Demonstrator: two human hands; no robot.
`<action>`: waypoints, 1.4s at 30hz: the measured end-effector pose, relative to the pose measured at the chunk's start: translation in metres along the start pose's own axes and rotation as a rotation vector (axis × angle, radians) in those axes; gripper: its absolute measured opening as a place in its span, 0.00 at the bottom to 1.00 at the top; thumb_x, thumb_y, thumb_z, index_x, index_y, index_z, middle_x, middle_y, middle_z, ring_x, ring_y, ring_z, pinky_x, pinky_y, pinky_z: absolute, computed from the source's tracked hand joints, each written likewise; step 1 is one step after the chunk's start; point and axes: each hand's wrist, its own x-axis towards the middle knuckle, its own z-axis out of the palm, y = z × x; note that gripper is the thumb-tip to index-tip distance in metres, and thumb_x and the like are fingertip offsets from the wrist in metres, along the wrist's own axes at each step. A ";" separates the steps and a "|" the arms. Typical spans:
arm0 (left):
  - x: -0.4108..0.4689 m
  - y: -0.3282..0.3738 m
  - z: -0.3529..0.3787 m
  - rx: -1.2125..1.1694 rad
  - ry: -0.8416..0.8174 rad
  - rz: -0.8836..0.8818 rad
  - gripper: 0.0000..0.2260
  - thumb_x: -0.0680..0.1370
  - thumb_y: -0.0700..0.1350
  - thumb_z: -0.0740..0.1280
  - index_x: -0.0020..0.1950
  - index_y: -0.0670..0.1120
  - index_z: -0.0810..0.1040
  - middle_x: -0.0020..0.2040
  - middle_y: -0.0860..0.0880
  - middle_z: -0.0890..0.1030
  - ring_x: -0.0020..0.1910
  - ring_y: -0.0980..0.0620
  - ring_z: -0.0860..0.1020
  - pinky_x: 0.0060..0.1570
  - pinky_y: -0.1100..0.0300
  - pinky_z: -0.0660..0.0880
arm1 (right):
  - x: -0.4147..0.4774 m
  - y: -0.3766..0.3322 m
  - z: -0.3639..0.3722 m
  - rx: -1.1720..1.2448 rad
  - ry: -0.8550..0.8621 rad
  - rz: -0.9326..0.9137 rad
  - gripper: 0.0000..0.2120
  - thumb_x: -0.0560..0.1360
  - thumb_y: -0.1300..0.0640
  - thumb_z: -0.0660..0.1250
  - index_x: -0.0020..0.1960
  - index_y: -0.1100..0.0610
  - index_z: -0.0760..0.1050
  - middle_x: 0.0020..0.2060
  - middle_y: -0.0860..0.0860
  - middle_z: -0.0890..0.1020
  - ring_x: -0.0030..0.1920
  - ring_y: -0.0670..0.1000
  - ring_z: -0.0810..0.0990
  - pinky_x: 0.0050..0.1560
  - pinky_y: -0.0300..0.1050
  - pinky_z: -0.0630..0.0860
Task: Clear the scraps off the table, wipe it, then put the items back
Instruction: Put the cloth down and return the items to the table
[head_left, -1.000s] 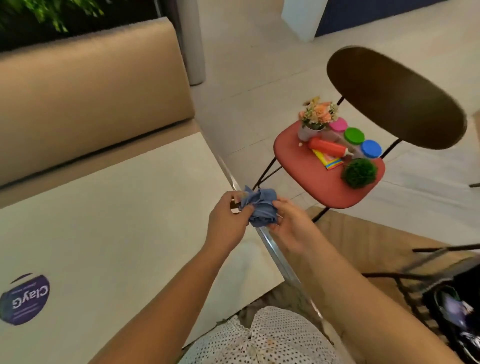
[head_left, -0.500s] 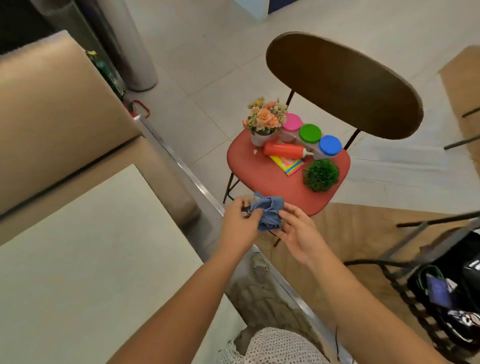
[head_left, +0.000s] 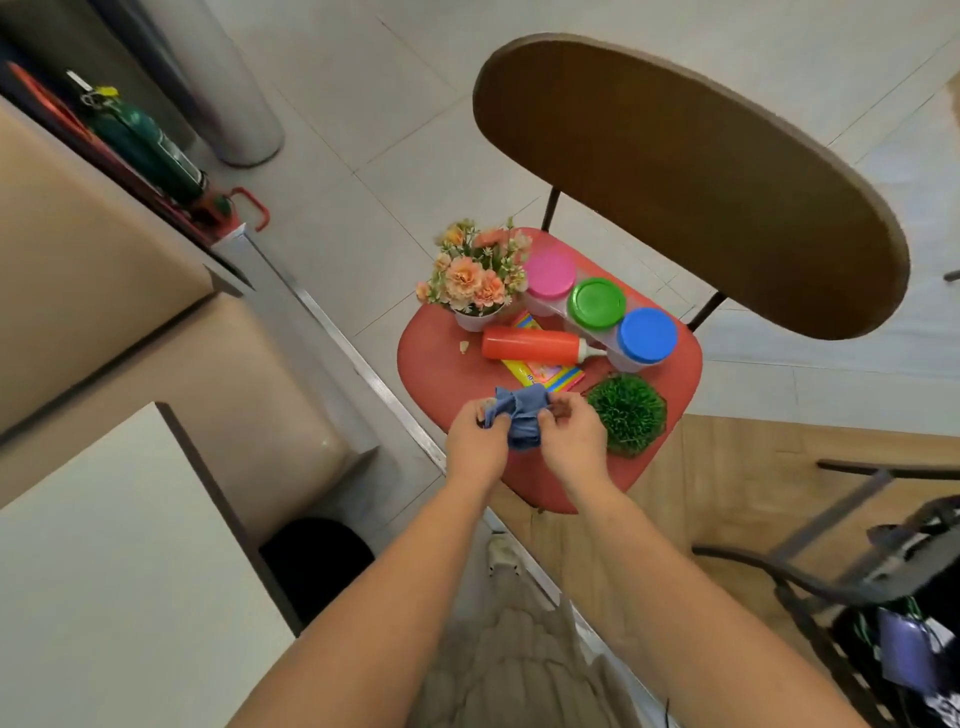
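green cylinder (head_left: 148, 150) near grey pillar (head_left: 218, 93); tan bench (head_left: 104, 249); brown-backed chair (head_left: 675, 171)

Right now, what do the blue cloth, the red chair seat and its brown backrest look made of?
The blue cloth: soft matte fabric, crumpled into folds. The red chair seat: matte, rounded, possibly plastic or upholstery. The brown backrest: probably wood, smooth, curved.

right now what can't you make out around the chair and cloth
Head view:
Print on the yellow packet, too small, partly under the red squeeze bottle.
Inside the blue cloth, hidden by folds, left hand and right hand.
Most of the table, cut off by left edge.
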 end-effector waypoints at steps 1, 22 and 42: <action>0.007 -0.001 0.003 0.000 0.005 -0.004 0.08 0.80 0.39 0.67 0.46 0.52 0.78 0.46 0.49 0.83 0.49 0.46 0.81 0.53 0.49 0.78 | 0.006 -0.002 0.002 -0.021 -0.010 -0.003 0.11 0.80 0.62 0.66 0.62 0.60 0.78 0.55 0.56 0.82 0.56 0.57 0.80 0.56 0.46 0.74; 0.073 -0.012 0.017 0.119 -0.143 -0.080 0.12 0.78 0.43 0.71 0.60 0.46 0.76 0.57 0.45 0.83 0.55 0.46 0.82 0.59 0.45 0.79 | 0.018 -0.007 0.036 -0.345 -0.158 -0.052 0.28 0.80 0.63 0.60 0.79 0.63 0.61 0.77 0.59 0.62 0.72 0.62 0.64 0.71 0.50 0.61; 0.099 0.032 0.009 0.171 0.120 0.040 0.20 0.79 0.50 0.68 0.69 0.45 0.76 0.66 0.44 0.78 0.64 0.43 0.78 0.65 0.47 0.74 | 0.095 -0.057 -0.023 -1.006 -0.018 -0.528 0.19 0.74 0.62 0.70 0.64 0.59 0.74 0.61 0.56 0.76 0.62 0.60 0.70 0.57 0.56 0.72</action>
